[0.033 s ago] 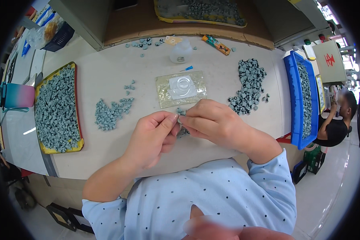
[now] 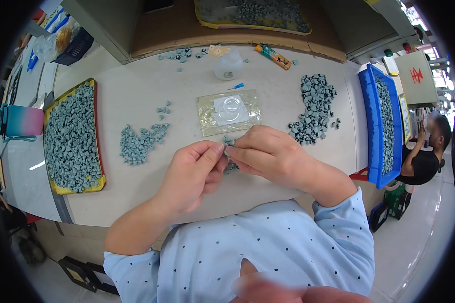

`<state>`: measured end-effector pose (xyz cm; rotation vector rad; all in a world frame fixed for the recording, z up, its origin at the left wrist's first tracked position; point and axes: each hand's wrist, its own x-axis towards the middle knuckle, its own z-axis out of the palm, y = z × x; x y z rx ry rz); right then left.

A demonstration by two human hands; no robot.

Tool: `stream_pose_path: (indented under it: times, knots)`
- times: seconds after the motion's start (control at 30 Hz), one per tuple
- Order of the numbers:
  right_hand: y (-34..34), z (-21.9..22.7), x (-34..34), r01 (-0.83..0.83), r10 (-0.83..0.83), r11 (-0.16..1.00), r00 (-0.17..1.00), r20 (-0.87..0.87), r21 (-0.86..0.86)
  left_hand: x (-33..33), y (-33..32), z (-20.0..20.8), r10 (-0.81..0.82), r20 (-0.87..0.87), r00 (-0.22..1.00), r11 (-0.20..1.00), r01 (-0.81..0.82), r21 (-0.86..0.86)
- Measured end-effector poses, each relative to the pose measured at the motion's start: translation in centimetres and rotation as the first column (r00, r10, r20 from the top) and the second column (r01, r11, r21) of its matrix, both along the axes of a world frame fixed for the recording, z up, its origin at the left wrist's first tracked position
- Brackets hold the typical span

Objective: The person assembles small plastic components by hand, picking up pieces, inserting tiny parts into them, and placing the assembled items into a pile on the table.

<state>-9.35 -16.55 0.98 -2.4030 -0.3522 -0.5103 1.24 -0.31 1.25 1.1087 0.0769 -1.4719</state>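
Observation:
My left hand (image 2: pixel 194 171) and my right hand (image 2: pixel 270 154) meet at their fingertips above the table, just in front of a clear square pad (image 2: pixel 205 113). Both are closed in a pinch. Whatever lies between the fingertips is too small and too covered to name. A few small grey-blue pieces (image 2: pixel 229 140) show beside and beneath the fingers, partly hidden by them. On the pad is a white sheet (image 2: pixel 220 108) with a clear round dish (image 2: pixel 232 108). To the left lies a loose pile of grey-blue pieces (image 2: pixel 139 144); a darker-edged pile (image 2: pixel 311 113) lies right.
A yellow-rimmed tray (image 2: pixel 104 183) full of pieces stands left, and a blue bin (image 2: pixel 376 171) right. Behind the pad are a blue-tipped needle (image 2: pixel 236 86), a translucent bottle (image 2: pixel 228 68) and an orange-green tube (image 2: pixel 274 56). A shelf edge (image 2: pixel 237 42) bounds the back.

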Motion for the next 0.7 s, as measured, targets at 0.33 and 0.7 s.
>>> stream_pose_path:
  times: [0.33, 0.7]
  knots:
    - [-2.8, -1.8, 1.8, 0.219, -0.153, 0.935, 0.959, 0.24, -0.279, 1.0, 0.4, -0.6, 0.073, -0.26, 0.963, 0.996, -0.083, -0.031]
    - [-2.1, -1.7, 2.7, 0.225, -0.163, 0.894, 0.969, 0.186, -0.387, 1.0, 1.3, -1.3, 0.098, -0.074, 0.992, 0.991, -0.104, -0.083]
